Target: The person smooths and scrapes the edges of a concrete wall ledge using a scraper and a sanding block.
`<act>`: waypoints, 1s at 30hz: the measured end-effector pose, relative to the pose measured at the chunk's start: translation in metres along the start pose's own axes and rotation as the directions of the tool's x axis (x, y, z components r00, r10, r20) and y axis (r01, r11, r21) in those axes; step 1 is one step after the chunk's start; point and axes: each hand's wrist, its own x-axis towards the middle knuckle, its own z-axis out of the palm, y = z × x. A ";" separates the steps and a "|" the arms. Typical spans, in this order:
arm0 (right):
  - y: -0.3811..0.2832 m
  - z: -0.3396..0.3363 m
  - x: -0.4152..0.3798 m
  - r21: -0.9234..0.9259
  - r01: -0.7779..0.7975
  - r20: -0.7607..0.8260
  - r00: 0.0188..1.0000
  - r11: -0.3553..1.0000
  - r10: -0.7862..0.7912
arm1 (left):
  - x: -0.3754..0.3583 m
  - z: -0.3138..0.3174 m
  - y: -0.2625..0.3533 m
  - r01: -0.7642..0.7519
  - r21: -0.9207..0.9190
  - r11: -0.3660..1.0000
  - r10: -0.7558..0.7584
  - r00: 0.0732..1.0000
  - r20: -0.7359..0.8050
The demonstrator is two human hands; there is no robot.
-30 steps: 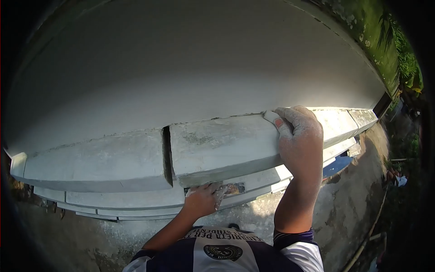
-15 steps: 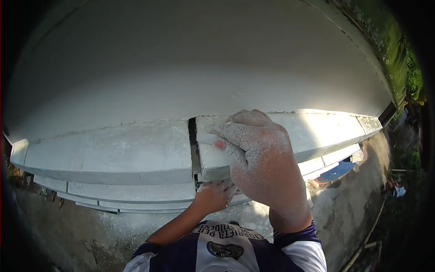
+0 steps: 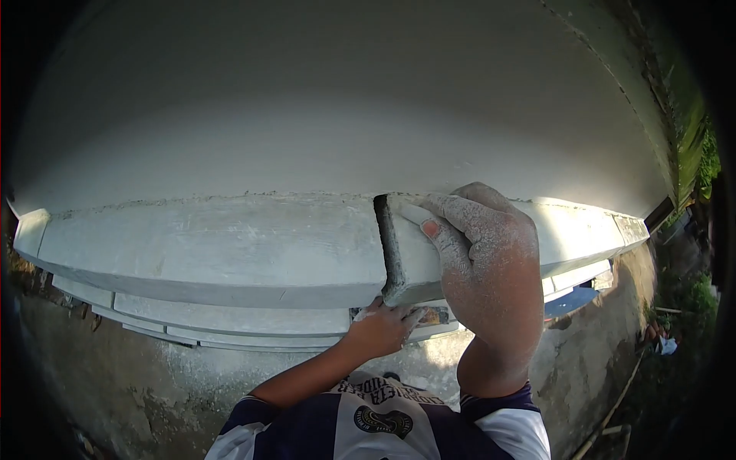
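Observation:
A pale, dust-coated ledge [image 3: 230, 241] runs along the wall, with a dark narrow gap [image 3: 389, 249] across it. My right hand [image 3: 491, 245] is over the ledge piece [image 3: 414, 257] just right of this gap. Its fingers are curled and heavily dusted white, and the thumb presses beside a pale, thin shape whose kind I cannot make out. Below the front edge, by the bottom of the gap, my left hand [image 3: 383, 328] has its fingers spread, their tips whitened; it appears to touch the underside.
A smooth white wall [image 3: 307, 123] rises behind the ledge. Lower pale slabs [image 3: 230, 316] are stepped beneath it. Rough stained concrete [image 3: 199, 383] lies below, with a blue object [image 3: 571, 301] under the ledge at right. A long pole [image 3: 619, 402] and plants are farther right.
Both hands appear farther right in view, the right hand most. The gap also appears farther right; part of this may be camera movement. The right hand keeps its curled grip.

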 end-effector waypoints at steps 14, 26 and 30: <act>0.132 -0.081 -0.049 -0.283 -0.682 -0.518 0.700 0.674 0.492 | 0.000 -0.030 0.005 -0.041 0.051 0.998 0.037 0.996 0.083; 0.022 -0.010 -0.014 -0.294 -0.319 -0.266 0.933 0.901 0.243 | -0.003 -0.016 0.013 0.058 0.139 0.989 -0.053 0.998 -0.045; 0.036 -0.027 -0.018 -0.170 -0.253 -0.191 0.957 0.952 0.220 | -0.003 -0.020 0.017 0.065 0.210 0.975 -0.053 0.997 -0.060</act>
